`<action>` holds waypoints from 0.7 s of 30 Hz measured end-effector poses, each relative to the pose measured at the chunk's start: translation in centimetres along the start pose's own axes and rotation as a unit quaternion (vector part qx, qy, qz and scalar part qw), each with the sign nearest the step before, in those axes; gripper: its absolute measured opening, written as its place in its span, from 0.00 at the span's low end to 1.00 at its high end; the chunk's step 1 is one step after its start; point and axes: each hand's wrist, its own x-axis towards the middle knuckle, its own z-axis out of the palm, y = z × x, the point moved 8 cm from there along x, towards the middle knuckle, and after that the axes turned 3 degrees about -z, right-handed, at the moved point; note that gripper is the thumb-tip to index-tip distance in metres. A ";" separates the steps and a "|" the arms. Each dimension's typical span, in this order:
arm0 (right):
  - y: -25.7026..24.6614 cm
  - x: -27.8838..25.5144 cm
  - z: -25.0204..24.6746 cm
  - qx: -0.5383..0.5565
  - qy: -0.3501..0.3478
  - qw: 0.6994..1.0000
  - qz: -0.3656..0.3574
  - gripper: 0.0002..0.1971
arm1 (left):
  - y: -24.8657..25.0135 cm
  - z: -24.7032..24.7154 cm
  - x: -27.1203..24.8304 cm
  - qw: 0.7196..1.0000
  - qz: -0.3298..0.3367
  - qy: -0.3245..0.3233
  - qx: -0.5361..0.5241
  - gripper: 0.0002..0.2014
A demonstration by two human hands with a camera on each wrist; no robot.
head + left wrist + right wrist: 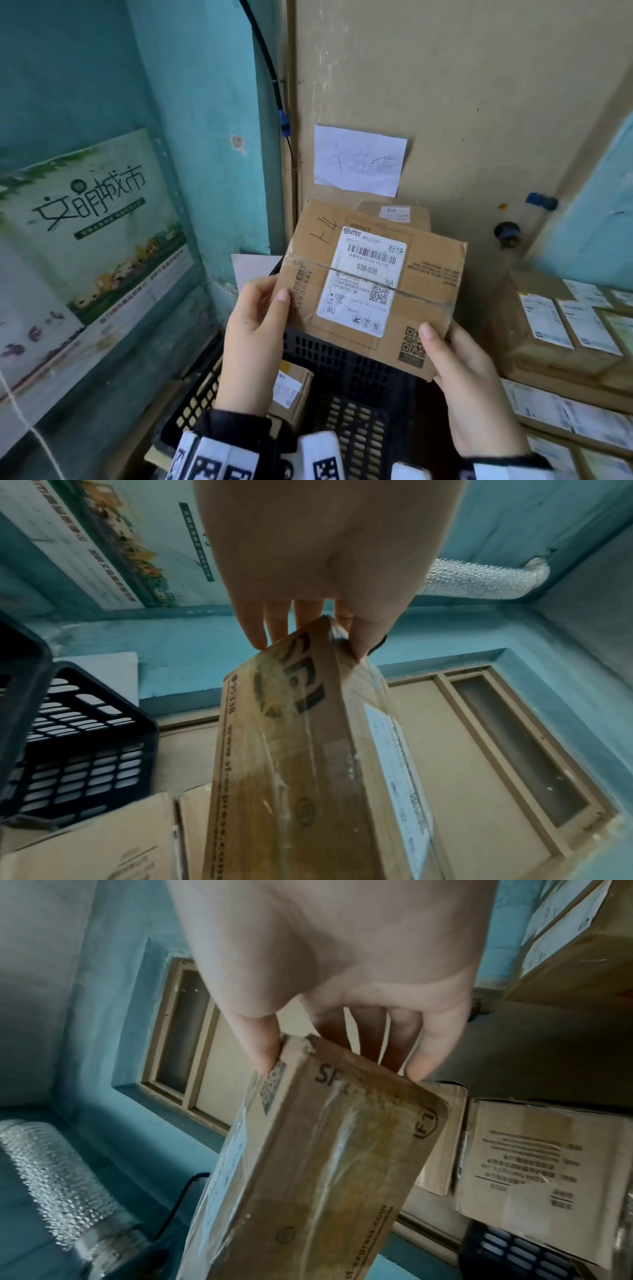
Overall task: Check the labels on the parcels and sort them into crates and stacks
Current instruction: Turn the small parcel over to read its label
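Note:
I hold a flat brown cardboard parcel [424, 274] up in front of me, its white shipping label [363, 284] facing me with "538-538" printed on it. My left hand [257, 329] grips the parcel's left edge, thumb on the front. My right hand [469, 380] grips its lower right corner, thumb beside a printed QR code. In the left wrist view the left hand [308, 631] pinches the taped parcel [308, 764] at its end. In the right wrist view the right hand [339, 1056] pinches the parcel [325, 1164] the same way. Below the parcel stands a black plastic crate [342, 370].
A small labelled box [291, 387] lies inside the crate. Stacks of labelled cardboard parcels [565, 342] stand at the right. Another box [394, 212] sits behind the held parcel, under a handwritten paper note [359, 161] on the beige door. A poster [92, 219] leans at the left.

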 end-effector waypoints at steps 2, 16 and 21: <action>1.5 0.8 0.1 -0.027 0.012 0.999 0.012 0.10 | -1.7 -0.2 0.6 1.000 -0.018 0.009 0.004 0.07; 14.0 3.6 -1.7 -0.207 0.026 0.968 0.136 0.09 | -15.6 1.8 2.8 0.975 -0.202 -0.007 0.089 0.09; 18.2 3.9 -1.5 -0.304 0.002 0.935 0.185 0.11 | -20.9 2.6 2.4 0.948 -0.260 -0.070 0.168 0.19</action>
